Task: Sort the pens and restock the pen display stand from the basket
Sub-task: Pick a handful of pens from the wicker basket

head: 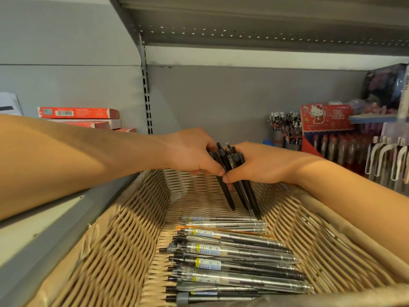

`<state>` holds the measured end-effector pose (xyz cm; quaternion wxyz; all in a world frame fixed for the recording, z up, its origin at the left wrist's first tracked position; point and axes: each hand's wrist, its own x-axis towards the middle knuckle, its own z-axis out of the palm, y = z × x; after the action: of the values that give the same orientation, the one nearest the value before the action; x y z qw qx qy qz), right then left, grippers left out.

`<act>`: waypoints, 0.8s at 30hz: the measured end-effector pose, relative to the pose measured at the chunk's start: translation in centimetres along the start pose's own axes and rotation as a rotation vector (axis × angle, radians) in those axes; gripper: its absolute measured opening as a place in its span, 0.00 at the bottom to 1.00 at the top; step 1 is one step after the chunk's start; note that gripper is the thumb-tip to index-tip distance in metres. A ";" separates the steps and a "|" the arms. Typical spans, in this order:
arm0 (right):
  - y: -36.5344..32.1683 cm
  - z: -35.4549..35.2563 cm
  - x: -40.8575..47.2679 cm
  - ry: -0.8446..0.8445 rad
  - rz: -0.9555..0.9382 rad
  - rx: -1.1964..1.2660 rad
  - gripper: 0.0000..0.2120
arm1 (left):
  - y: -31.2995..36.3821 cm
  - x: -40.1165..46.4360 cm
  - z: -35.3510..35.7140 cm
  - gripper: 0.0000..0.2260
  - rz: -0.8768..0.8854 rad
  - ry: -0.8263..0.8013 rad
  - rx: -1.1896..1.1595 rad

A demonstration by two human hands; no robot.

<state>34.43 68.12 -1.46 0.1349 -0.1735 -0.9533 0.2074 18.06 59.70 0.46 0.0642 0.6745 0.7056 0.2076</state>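
Head view: a tan woven wicker basket (124, 240) sits at the grey metal shelf (243, 29), clear-barrelled labelled pens (232, 258) lying flat inside.
Above it, left hand (190, 151) and right hand (261, 162) both clasp a bundle of black pens (230, 173), tips down, likely squaring them for the display.

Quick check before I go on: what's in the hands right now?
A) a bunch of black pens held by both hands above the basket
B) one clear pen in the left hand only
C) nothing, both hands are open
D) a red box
A: the left hand and the right hand both grip the bunch of black pens over the wicker basket, while the clear pens lie on its floor.
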 end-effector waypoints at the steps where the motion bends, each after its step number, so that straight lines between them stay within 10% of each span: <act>1: -0.1 0.0 -0.1 0.014 0.007 -0.003 0.07 | 0.0 0.0 0.1 0.06 0.005 0.012 -0.021; 13: -0.2 -0.1 -0.4 -0.017 0.018 0.002 0.05 | -1.1 0.3 0.5 0.11 -0.018 -0.175 -0.386; 20: -0.3 -0.3 -0.9 0.032 0.049 -0.008 0.07 | -0.9 -1.3 1.7 0.11 -0.027 -0.619 0.461; 24: -0.1 -0.2 -1.2 0.005 0.050 0.026 0.04 | -0.3 -1.4 2.3 0.07 -0.014 -0.678 0.528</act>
<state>35.57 67.63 -1.45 0.1345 -0.1959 -0.9455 0.2227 18.77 58.80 -1.96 0.1190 0.6929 0.6782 -0.2139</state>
